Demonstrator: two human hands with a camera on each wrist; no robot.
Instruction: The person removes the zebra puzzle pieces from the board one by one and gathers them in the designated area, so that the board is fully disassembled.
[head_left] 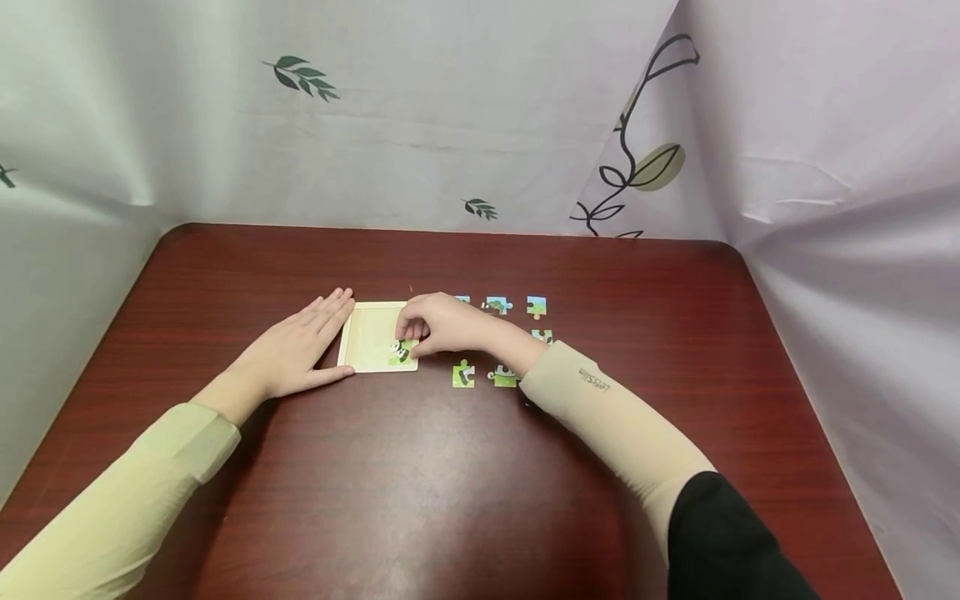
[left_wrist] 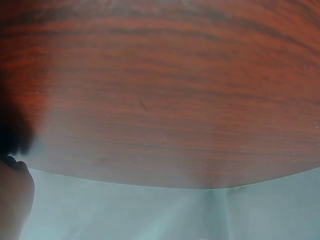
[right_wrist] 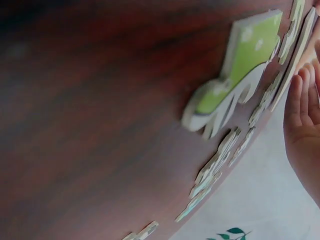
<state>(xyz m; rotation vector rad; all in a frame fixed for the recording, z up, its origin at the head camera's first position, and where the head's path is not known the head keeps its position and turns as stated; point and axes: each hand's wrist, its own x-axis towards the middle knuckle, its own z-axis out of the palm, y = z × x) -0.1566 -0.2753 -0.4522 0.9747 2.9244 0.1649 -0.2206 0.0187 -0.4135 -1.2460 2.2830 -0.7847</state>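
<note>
A shallow pale wooden puzzle tray (head_left: 371, 337) lies on the table in the head view. My left hand (head_left: 303, 343) rests flat at its left side, fingers extended to the upper left corner and thumb at the lower left one. In the tray's lower right corner sits a green puzzle piece with a panda (head_left: 401, 353). My right hand (head_left: 446, 323) reaches over the tray's right edge, fingers curled, and pinches that piece between thumb and fingertips. The right wrist view shows part of my right hand (right_wrist: 302, 115) at its right edge.
Right of the tray lie several loose jigsaw pieces, among them a green one (head_left: 463, 375), a panda one (head_left: 505, 377) and a blue-green one (head_left: 536, 306). My right forearm covers some. A pale curtain (head_left: 420, 125) hangs behind the dark red table (head_left: 360, 483).
</note>
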